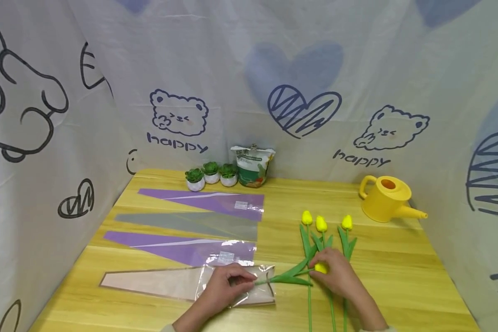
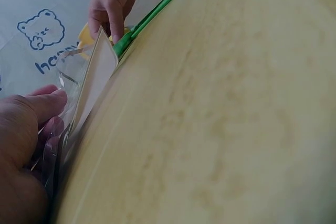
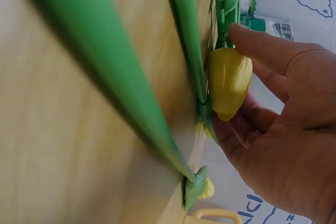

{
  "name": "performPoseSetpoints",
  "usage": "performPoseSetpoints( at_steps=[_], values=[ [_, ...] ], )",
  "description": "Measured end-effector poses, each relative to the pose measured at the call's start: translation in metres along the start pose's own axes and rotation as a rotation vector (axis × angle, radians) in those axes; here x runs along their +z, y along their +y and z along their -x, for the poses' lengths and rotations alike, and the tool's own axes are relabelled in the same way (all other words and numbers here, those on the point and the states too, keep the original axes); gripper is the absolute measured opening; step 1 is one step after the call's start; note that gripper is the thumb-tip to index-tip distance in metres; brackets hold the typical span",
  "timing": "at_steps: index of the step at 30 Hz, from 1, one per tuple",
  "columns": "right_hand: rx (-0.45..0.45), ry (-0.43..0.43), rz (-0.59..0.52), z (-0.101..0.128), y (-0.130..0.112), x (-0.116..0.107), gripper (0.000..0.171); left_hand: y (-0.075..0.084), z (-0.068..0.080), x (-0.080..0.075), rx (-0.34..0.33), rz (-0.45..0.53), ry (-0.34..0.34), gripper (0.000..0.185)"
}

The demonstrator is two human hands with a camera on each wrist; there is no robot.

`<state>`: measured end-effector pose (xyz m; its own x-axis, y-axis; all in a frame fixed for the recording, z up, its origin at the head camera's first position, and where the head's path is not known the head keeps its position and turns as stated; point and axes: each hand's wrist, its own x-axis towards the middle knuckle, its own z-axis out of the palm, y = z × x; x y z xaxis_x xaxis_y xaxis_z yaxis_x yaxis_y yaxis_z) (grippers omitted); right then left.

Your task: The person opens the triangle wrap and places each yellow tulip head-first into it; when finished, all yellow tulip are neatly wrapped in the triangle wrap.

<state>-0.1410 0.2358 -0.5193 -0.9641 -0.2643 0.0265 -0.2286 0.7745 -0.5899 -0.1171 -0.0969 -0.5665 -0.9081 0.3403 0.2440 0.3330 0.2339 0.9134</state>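
Note:
My right hand [image 1: 336, 273] pinches a yellow artificial tulip [image 3: 230, 83] by its stem just below the bloom. The tulip lies sideways, its leaves and stem pointing left into the mouth of a pale pink flower sleeve [image 1: 153, 283] with a clear front. At that mouth my left hand [image 1: 225, 287] holds the clear film between thumb and fingers. In the left wrist view the film [image 2: 67, 90] stands lifted off the pink backing [image 2: 98, 72]. Film and fingers partly hide the stem's lower end. Several green stems pass under or beside my right hand.
Three more yellow tulips [image 1: 347, 222] lie upright on the wooden table [image 1: 398, 258]. Two purple sleeves [image 1: 170, 244] and a grey one [image 1: 182, 223] lie behind the pink one. Farther back stand three potted succulents [image 1: 211, 171], a green-white bag [image 1: 253, 167] and a yellow watering can [image 1: 383, 200].

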Motion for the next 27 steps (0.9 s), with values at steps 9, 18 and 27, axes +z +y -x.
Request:
performPoseSetpoints(
  at_steps=[9, 18, 27],
  values=[
    [-0.086, 0.008, 0.086, -0.002, -0.002, 0.001, 0.017, -0.003, 0.000, 0.000, 0.024, 0.003, 0.002, 0.015],
    [-0.153, -0.019, 0.109, 0.003, -0.009, -0.008, 0.017, -0.002, -0.001, -0.002, 0.030, -0.019, 0.003, 0.015],
    [-0.121, -0.061, 0.070, 0.009, -0.019, -0.017, 0.014, 0.004, -0.004, -0.002, 0.056, -0.030, 0.008, 0.014]
  ],
)
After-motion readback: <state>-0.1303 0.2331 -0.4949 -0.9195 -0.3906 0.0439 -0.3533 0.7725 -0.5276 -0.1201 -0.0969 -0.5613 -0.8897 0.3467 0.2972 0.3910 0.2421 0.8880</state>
